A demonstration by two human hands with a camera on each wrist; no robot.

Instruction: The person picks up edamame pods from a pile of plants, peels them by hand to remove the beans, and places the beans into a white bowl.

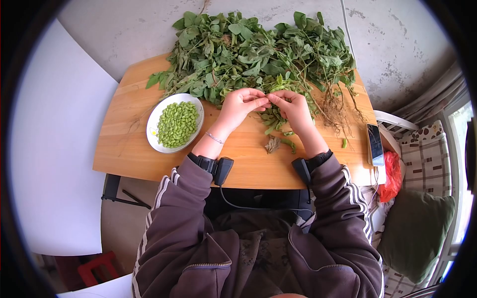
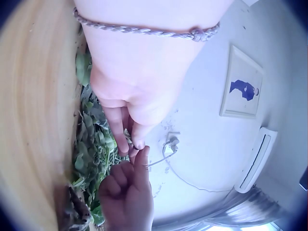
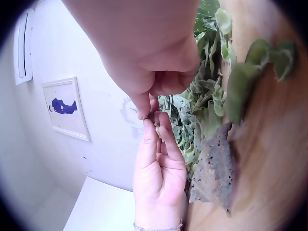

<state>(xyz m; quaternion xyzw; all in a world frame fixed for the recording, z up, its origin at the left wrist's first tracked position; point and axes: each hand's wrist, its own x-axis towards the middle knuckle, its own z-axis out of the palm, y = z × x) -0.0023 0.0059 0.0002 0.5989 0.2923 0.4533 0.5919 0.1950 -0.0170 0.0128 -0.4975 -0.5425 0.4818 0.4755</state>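
My left hand (image 1: 239,108) and right hand (image 1: 295,110) meet fingertip to fingertip over the table, in front of the leafy heap. Between them is a small bean pod (image 3: 157,128), mostly covered by the fingers. The left thumb and fingers pinch it from one side; the right thumb and forefinger pinch its other end. To the left of the hands, a white plate (image 1: 150,137) holds a pile of shelled green beans (image 1: 177,124). Loose pods and empty shells (image 1: 288,144) lie below the right hand, beside a dry, curled leaf (image 1: 272,144).
Uprooted bean plants (image 1: 248,54) heap across the back of the wooden table (image 1: 238,166), their roots (image 1: 335,111) trailing right. A phone (image 1: 375,144) lies at the right edge. Beyond it are a red plastic bag (image 1: 391,175) and a dark green cushion (image 1: 416,233).
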